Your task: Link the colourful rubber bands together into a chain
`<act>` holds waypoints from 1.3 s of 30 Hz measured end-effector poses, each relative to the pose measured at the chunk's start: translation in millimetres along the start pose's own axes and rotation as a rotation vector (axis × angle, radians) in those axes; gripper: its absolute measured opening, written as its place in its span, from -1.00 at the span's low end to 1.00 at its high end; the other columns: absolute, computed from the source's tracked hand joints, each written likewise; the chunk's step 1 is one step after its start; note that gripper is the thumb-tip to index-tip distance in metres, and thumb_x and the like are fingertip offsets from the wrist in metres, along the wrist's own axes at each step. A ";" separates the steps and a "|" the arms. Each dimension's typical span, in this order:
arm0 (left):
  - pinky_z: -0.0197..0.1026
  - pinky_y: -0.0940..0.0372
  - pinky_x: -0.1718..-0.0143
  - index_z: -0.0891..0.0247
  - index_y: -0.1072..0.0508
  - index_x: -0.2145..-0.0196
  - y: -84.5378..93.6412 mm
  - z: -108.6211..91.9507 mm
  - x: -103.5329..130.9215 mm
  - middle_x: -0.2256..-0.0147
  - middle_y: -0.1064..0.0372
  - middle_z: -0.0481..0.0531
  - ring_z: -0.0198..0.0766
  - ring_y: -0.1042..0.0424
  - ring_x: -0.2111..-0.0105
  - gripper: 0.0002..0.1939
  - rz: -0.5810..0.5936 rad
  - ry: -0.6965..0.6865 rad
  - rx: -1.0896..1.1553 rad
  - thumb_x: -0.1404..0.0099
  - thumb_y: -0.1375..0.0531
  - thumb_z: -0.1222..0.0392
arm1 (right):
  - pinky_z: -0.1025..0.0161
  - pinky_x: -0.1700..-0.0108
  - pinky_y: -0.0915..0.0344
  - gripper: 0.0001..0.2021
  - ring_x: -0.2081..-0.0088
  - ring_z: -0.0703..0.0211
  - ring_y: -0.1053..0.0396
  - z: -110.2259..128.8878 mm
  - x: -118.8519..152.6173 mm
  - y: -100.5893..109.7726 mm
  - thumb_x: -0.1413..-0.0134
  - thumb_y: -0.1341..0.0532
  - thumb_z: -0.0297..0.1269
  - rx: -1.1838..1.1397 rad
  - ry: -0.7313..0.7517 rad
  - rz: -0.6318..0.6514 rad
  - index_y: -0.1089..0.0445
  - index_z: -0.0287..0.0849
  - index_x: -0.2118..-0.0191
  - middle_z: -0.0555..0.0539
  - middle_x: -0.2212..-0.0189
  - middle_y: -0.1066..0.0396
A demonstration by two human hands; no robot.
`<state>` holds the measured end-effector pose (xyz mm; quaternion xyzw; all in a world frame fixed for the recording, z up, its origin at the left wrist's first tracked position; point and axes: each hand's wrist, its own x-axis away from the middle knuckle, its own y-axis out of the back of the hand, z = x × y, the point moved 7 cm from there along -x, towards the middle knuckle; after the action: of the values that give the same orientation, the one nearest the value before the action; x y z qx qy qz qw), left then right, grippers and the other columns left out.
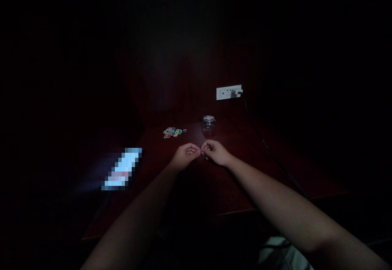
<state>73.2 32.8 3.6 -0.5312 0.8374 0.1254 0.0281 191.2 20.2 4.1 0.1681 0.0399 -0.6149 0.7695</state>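
Over the dark red table, my left hand (pixel 185 155) and my right hand (pixel 216 152) meet fingertip to fingertip. Pinched between them is a small pinkish elastic band (pixel 200 151), mostly covered by the fingers. Beyond my left hand lies a loose pile of small elastic bands (pixel 172 132) in pink, green, yellow and purple. One purple band (pixel 184 130) sits slightly apart at the pile's right. Behind my right hand stands a small clear jar (pixel 208 126) with its lid on; its contents are too dark to make out.
A lit screen (pixel 124 168), blurred into blocks, is at the left edge of the table (pixel 226 192). On the back wall is a white socket plate (pixel 225 92) with a plug (pixel 237 92) in it. A dark cable (pixel 269 149) runs down the right side. Surroundings are very dark.
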 end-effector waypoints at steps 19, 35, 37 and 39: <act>-0.34 -0.25 0.45 0.37 -0.39 0.48 -1.7 -1.0 -5.1 0.52 -0.38 0.00 -0.41 -0.35 0.52 -0.81 -0.008 -0.043 -0.009 0.07 -0.29 0.24 | 0.42 0.58 -0.10 -0.82 0.63 0.40 -0.17 -8.4 -4.0 8.3 0.20 -0.24 -0.26 0.049 -0.033 -0.076 -0.30 -0.27 0.46 0.09 0.67 -0.23; -0.37 -0.16 0.53 0.37 -0.40 0.49 4.0 -0.9 -7.8 0.56 -0.35 -0.02 -0.42 -0.29 0.56 -0.86 -0.058 -0.047 -0.113 0.02 -0.24 0.24 | 0.44 0.63 -0.12 -0.92 0.66 0.41 -0.19 -15.9 -16.2 7.2 0.17 -0.18 -0.41 0.039 -0.100 -0.014 -0.31 -0.29 0.44 0.09 0.70 -0.24; -0.37 -0.15 0.53 0.37 -0.39 0.49 4.4 -1.0 -8.2 0.57 -0.33 -0.03 -0.42 -0.28 0.57 -0.86 -0.056 -0.036 -0.113 0.02 -0.23 0.24 | 0.45 0.66 -0.12 -0.94 0.67 0.41 -0.20 -16.4 -19.4 5.2 0.17 -0.16 -0.43 0.030 -0.115 0.001 -0.29 -0.28 0.46 0.09 0.70 -0.23; -0.38 -0.13 0.55 0.37 -0.38 0.49 5.4 -1.6 -8.0 0.59 -0.31 -0.05 -0.44 -0.25 0.59 -0.86 -0.059 -0.026 -0.117 0.01 -0.23 0.23 | 0.47 0.68 -0.12 -0.95 0.68 0.42 -0.20 -16.0 -20.8 3.8 0.16 -0.15 -0.45 0.017 -0.123 0.004 -0.27 -0.27 0.46 0.09 0.69 -0.24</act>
<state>72.0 41.7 7.5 -0.5549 0.8121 0.1802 0.0117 192.2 45.2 -4.6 0.1367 -0.0128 -0.6228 0.7702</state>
